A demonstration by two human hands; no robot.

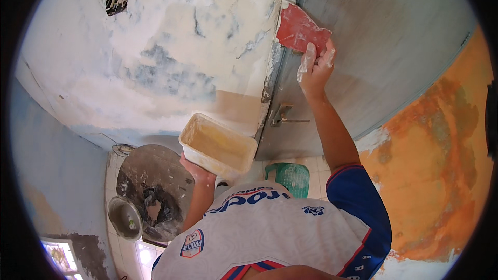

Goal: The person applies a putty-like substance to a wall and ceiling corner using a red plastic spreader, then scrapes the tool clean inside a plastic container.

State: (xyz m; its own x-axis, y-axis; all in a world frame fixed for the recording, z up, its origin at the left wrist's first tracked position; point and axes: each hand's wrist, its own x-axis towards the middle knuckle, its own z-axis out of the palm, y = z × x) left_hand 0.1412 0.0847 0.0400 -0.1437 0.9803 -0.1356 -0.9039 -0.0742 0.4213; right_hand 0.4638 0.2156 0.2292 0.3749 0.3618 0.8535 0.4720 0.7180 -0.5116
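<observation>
My right hand (pixel 317 70) is pinching the red spreader (pixel 302 28) by its lower right part, thumb and fingers closed on it; the pale-smeared spreader is sitting where the patchy white wall (pixel 176 31) is meeting the grey door (pixel 363 46); my left hand (pixel 199 170) is gripping the rectangular cream tub (pixel 206 158) at its near left side, most of its fingers hiding beneath; the tub is holding a pale residue along its inside and standing out below the spreader, well apart from it; pale smears are covering my right thumb and fingers.
</observation>
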